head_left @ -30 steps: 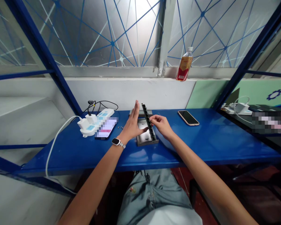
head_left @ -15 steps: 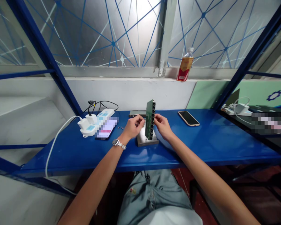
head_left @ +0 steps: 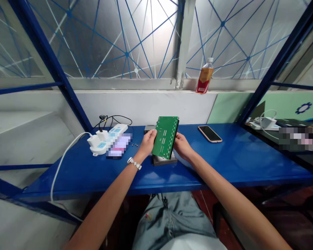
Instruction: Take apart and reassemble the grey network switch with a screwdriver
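A green circuit board (head_left: 165, 137) is held tilted above the desk, its flat face towards me and a row of black ports along its right edge. My left hand (head_left: 148, 142) pinches the board's left edge. On the other side, my right hand (head_left: 183, 146) grips the port edge, its fingertips partly hidden behind the board. Below lies an open metal case (head_left: 165, 162), mostly covered by the board. Behind the board a second grey metal piece (head_left: 149, 129) rests on the desk. Several small screws (head_left: 135, 145) lie to the left of my left hand.
A white power strip (head_left: 109, 139) with plugs and cables sits at the left, beside a phone with a blurred screen (head_left: 119, 146). Another phone (head_left: 210, 134) lies on the blue desk (head_left: 240, 156) at the right. A drink bottle (head_left: 205, 76) stands on the window ledge.
The circuit board has turned from edge-on to showing its broad green face. My left hand has closed on its left edge, while my right hand stays at the port side.
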### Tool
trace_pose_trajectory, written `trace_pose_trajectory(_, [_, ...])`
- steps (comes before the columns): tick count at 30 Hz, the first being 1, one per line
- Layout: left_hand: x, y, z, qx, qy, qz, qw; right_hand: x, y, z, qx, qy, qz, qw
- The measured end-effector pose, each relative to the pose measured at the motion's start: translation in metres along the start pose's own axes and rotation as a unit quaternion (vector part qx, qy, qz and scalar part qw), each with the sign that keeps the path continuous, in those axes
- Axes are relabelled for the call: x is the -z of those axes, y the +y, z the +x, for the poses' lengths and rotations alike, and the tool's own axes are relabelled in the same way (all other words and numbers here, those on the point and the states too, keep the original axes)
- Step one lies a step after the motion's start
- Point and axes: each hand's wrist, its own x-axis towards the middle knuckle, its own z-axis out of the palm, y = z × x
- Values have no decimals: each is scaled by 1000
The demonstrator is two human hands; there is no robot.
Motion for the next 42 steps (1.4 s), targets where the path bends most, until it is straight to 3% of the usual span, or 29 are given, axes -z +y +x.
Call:
trace_pose_trajectory(3, [-1,-1,0,-60,58,12,996,5,2,3,-26,20,1,999])
trace_pose_trajectory(6, [0,-1,-1,-80,94,27,992,9,-3,3,-56,43,8,998])
trace_pose_trajectory(9, [1,1,-3,-92,106,34,989,10,-7,1,-38,39,-31,998])
trace_pose_trajectory(15, [2,0,-9,-110,39,-12,993,11,0,2,-12,-15,-115,993])
trace_pose_trajectory(22, [-1,5,-19,-222,-31,123,967,10,7,2,-35,-20,-98,994])
trace_pose_trajectory(30, [-13,10,-27,-308,-82,187,929,5,13,0,-51,-37,-50,997])
trace_pose_trajectory(37, [-16,13,-30,-373,-85,223,897,-3,8,-2,-41,-25,-39,998])
trace_pose_trajectory(42, [-14,12,-28,-338,-63,215,914,-1,5,-2,-33,-12,-37,999])
